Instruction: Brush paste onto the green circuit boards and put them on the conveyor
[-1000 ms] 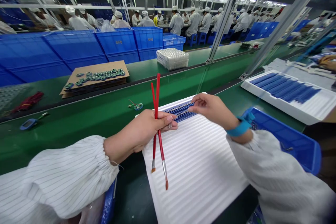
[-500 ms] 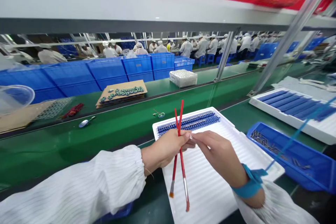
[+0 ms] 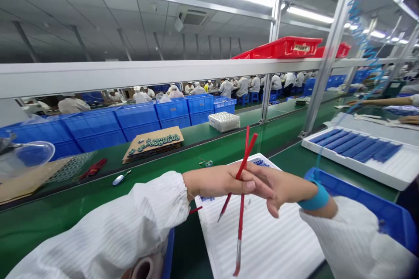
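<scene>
My left hand [image 3: 225,179] is closed around two thin red-handled paintbrushes [image 3: 241,213]. They cross near the fingers, handle ends up, and the longer one's metal ferrule points down over the tray. My right hand [image 3: 278,181], with a blue wrist strap [image 3: 316,196], lies against the left hand's fingers. Its thumb hangs apart and its fingers stretch left, partly hidden behind my left hand. Below both hands lies a white ridged tray [image 3: 268,239]. Rows of small blue parts [image 3: 261,163] at its far end are mostly covered by my hands.
A blue bin [image 3: 389,213] stands at right, beside a white tray [image 3: 406,172] of blue strips. Across the green belt [image 3: 150,174] are cardboard with ring-shaped parts [image 3: 157,140], a white block [image 3: 224,121] and a spoon-like tool [image 3: 121,177]. Metal posts hold a shelf with red bins [image 3: 288,48].
The view has tilted up. My right hand has moved from a fingertip pinch at my left fingertips to lie over and behind the left hand. The brushes have turned in my left hand.
</scene>
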A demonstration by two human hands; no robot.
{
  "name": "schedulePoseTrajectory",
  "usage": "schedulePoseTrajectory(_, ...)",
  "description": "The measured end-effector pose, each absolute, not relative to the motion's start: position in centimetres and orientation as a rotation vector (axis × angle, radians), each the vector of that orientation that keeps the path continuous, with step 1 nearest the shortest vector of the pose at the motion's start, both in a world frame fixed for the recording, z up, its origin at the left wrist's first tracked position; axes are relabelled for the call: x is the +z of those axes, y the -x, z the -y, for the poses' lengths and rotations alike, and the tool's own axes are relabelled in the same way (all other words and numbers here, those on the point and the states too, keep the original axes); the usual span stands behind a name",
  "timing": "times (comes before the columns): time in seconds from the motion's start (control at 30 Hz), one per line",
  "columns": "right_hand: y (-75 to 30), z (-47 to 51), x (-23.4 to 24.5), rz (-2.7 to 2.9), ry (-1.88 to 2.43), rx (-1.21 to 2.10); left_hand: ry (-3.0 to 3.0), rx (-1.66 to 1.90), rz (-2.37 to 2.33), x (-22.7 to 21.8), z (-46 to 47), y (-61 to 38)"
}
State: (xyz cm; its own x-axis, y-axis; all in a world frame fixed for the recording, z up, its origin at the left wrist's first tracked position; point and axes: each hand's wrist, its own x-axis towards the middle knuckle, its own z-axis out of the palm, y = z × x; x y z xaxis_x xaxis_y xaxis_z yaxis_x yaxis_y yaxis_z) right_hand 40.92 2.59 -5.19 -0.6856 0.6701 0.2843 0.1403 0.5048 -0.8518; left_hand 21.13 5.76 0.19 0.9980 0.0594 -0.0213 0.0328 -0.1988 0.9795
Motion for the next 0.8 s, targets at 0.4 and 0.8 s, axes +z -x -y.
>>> schedulePoseTrajectory(0.4, -41.1, -4.6, -0.9, 2.042, 0.444, 0.970, -2.007, -0.659, 0.105, 3.5, -10.2, -25.7)
schedulePoseTrajectory(0.8, -45.1, -4.6, -0.5, 1.838, 0.626, 0.385, -2.494, -0.076, -0.296, 6.4, -16.7, -27.2)
